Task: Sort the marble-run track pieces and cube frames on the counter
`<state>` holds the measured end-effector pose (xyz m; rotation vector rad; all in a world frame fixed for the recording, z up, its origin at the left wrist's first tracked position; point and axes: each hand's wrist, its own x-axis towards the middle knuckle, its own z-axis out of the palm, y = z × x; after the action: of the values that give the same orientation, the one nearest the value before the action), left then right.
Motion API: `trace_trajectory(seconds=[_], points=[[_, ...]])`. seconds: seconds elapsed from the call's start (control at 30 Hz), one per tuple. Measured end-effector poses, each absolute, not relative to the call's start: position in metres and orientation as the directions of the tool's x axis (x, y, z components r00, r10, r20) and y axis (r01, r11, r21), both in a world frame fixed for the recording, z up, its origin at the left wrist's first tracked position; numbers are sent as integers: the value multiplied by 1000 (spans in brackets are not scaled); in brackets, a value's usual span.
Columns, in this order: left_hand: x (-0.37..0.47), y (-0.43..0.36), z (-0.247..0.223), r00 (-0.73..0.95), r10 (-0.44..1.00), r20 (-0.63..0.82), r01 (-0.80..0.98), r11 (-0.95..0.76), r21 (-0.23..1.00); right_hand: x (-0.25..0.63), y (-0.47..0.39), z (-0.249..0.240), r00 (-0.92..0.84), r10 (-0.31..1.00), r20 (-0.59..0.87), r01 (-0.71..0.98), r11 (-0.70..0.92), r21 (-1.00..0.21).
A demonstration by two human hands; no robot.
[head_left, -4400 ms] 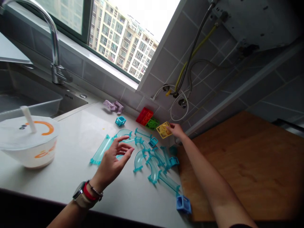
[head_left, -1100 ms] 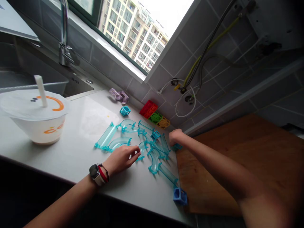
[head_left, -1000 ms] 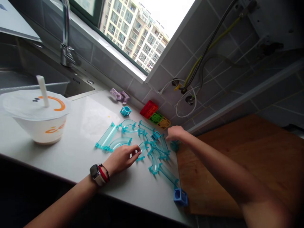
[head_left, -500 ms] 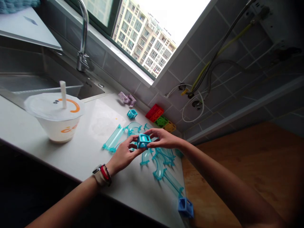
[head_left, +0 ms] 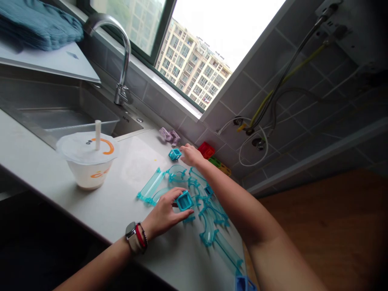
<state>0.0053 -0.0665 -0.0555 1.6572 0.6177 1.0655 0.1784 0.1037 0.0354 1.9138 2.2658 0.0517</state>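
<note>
A turquoise hollow cube block [head_left: 184, 201] is gripped between the thumb and fingers of my left hand [head_left: 166, 210], its square opening facing up toward me. My right hand [head_left: 190, 155] stretches to the back of the counter, fingers apart. Just left of its fingertips sits a second turquoise cube block [head_left: 175, 154]; whether they touch is hard to tell. Under and around my hands lie several clear teal track pieces, among them a straight one [head_left: 152, 185] and a curved one [head_left: 207, 228]. My right forearm hides part of the pile.
A lidded drink cup with a straw [head_left: 87, 161] stands at the left, beside the sink [head_left: 54, 97] and faucet [head_left: 123, 68]. Purple blocks [head_left: 169, 136], a red block [head_left: 206, 150] and a yellow block [head_left: 224, 169] line the wall. A blue cube [head_left: 245, 283] sits at the near right corner.
My right hand has let go of the held cube and moved back toward the other turquoise cube. My left hand keeps its cube, now tilted with its opening up. The view has shifted.
</note>
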Motion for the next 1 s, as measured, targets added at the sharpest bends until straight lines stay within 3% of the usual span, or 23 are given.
trace_trajectory(seconds=[0.43,0.7,0.83,1.0], points=[[4,-70,-53,524,763,378,-120,-373,920,186,143,-6,-83,982,-172,976,115,186],[3,-70,-51,493,792,362,-98,-362,927,186,146,3,-186,971,-148,965,209,160],[3,-70,-51,492,792,363,-96,-365,926,184,151,9,-217,952,-218,965,243,99],[3,-70,-50,486,785,385,-102,-387,916,179,158,0,-156,912,-379,984,176,18]])
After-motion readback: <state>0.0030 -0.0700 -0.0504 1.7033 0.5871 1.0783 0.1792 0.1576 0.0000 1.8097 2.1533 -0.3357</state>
